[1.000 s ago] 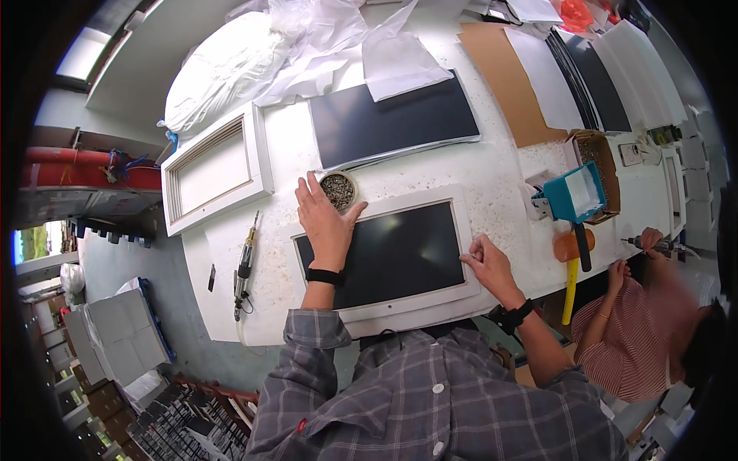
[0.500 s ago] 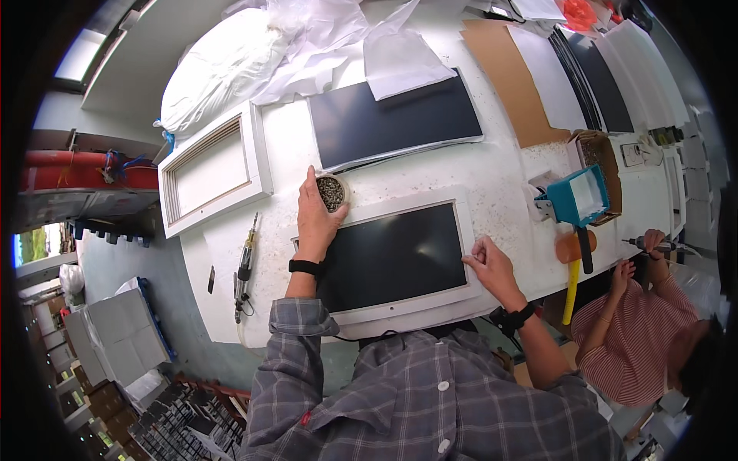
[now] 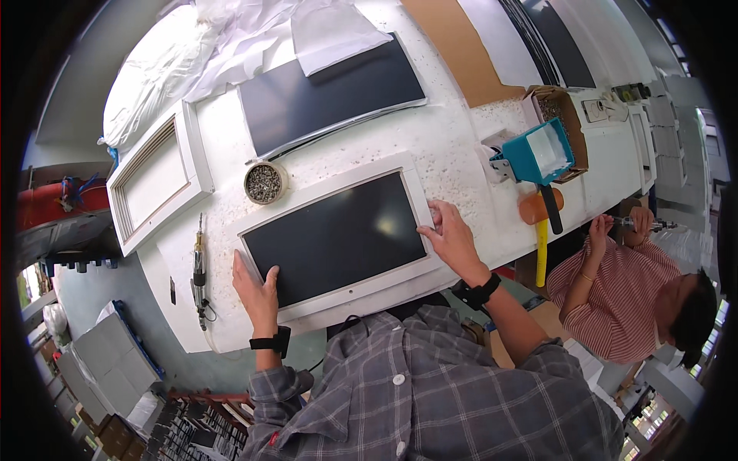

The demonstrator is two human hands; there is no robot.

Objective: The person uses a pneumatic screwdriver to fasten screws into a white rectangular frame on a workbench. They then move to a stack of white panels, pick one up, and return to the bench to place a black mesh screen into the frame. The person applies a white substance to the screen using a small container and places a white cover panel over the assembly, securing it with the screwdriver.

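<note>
A white picture-type frame with a dark flat screen [image 3: 338, 234] set in it lies on the white table in front of me. My left hand [image 3: 257, 296] grips its left edge, fingers along the outside and thumb over the frame. On the opposite side my right hand [image 3: 453, 240] holds the right edge, thumb on the inner rim and fingers bent at the outer side. Just beyond the frame's far left corner stands a round tub of small metal screws [image 3: 264, 184]. A power screwdriver [image 3: 200, 269] lies left of my left hand.
Behind lies a second dark screen panel [image 3: 330, 96], partly under white sheeting [image 3: 330, 34]. An empty white frame [image 3: 165, 177] rests at left. To the right are a teal bin [image 3: 536, 154], a cardboard box [image 3: 575, 127] and a yellow-handled mallet [image 3: 541, 253]. A co-worker [image 3: 615, 300] sits there.
My left hand has let go of the screw tub and come down to the framed screen's left edge. My right hand has shifted slightly up its right edge. The whole view has turned.
</note>
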